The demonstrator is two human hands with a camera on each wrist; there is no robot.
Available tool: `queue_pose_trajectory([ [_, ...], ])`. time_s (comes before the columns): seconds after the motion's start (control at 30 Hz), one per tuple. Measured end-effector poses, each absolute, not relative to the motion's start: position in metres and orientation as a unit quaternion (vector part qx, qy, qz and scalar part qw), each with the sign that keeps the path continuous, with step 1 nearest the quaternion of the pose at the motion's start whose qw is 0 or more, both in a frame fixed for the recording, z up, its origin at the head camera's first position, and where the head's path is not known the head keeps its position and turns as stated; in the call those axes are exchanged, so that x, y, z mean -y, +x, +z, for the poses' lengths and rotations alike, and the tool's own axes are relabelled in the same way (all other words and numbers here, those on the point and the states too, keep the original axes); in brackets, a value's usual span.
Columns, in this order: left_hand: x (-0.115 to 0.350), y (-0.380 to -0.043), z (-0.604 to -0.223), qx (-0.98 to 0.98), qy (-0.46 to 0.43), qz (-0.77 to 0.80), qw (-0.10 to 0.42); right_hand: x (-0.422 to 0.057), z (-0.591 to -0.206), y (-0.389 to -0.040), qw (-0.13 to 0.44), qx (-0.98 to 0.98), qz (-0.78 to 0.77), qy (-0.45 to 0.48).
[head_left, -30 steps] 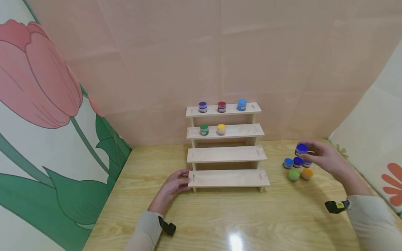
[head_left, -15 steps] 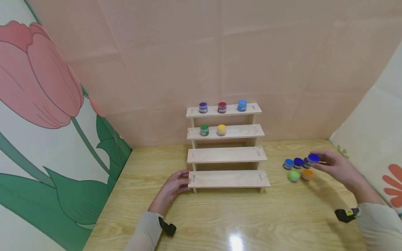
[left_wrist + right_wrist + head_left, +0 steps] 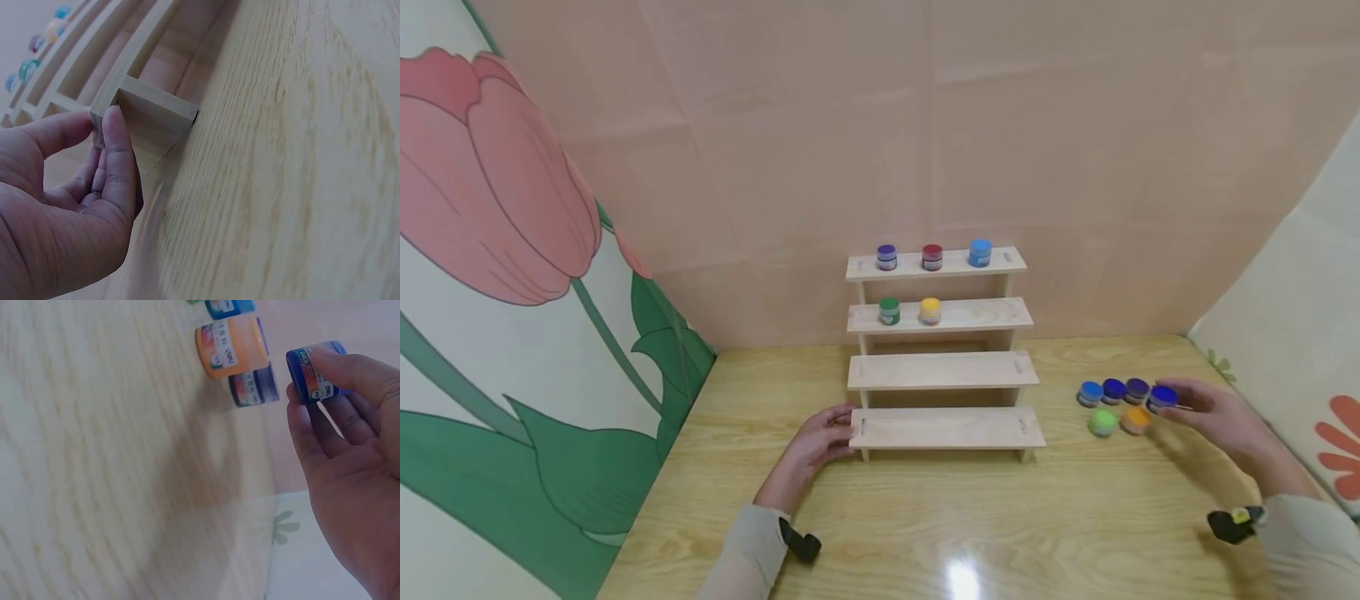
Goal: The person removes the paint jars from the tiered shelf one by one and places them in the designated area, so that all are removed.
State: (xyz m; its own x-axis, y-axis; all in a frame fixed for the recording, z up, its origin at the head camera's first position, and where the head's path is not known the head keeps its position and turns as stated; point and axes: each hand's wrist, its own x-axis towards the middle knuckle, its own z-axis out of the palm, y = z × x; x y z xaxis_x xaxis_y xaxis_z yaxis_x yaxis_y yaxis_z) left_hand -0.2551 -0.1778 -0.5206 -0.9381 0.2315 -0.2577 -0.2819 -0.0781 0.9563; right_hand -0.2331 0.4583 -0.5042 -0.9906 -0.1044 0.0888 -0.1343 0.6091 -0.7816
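My left hand (image 3: 811,439) pinches the left end of the lowest step of a pale wooden four-step display rack (image 3: 947,427); in the left wrist view the thumb and fingers (image 3: 119,162) grip the board's corner. My right hand (image 3: 1225,421) holds a small dark blue paint jar (image 3: 1162,397) between thumb and fingers, at the right end of a row of jars. The right wrist view shows the held paint jar (image 3: 314,372) with its label facing the camera. Beside it stand a purple jar (image 3: 1137,390), a dark blue jar (image 3: 1113,390) and a lighter blue jar (image 3: 1090,393).
A green jar (image 3: 1102,422) and an orange jar (image 3: 1136,419) stand in front of that row. Purple, red (image 3: 932,257) and light blue jars sit on the rack's top step, green and yellow (image 3: 930,312) on the second. A pink cloth wall (image 3: 775,167) rises behind the table (image 3: 880,517).
My right hand has carried the dark blue jar right and down, from above the jar group to the row's right end. The left hand keeps its grip on the rack.
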Motion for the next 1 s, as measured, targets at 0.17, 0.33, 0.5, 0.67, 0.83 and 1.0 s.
queue_pose_trajectory([
  [0.17,0.178,-0.255,-0.521,-0.656,-0.018,0.733,0.175,-0.466,-0.513,-0.235,0.012,0.891,0.449,0.067],
  [0.33,0.177,-0.255,-0.521,-0.656,-0.023,0.735,0.174,-0.471,-0.521,-0.237,0.011,0.889,0.454,0.067],
  [0.5,0.177,-0.255,-0.522,-0.656,-0.024,0.734,0.173,-0.474,-0.527,-0.239,0.008,0.886,0.458,0.066],
  [0.67,0.178,-0.255,-0.521,-0.657,-0.024,0.733,0.173,-0.475,-0.530,-0.239,-0.004,0.891,0.450,0.058],
  [0.83,0.178,-0.255,-0.521,-0.657,-0.028,0.733,0.174,-0.473,-0.533,-0.240,-0.013,0.897,0.439,0.056],
  [1.0,0.178,-0.254,-0.520,-0.656,-0.029,0.734,0.175,-0.471,-0.536,-0.241,0.000,0.891,0.449,0.071],
])
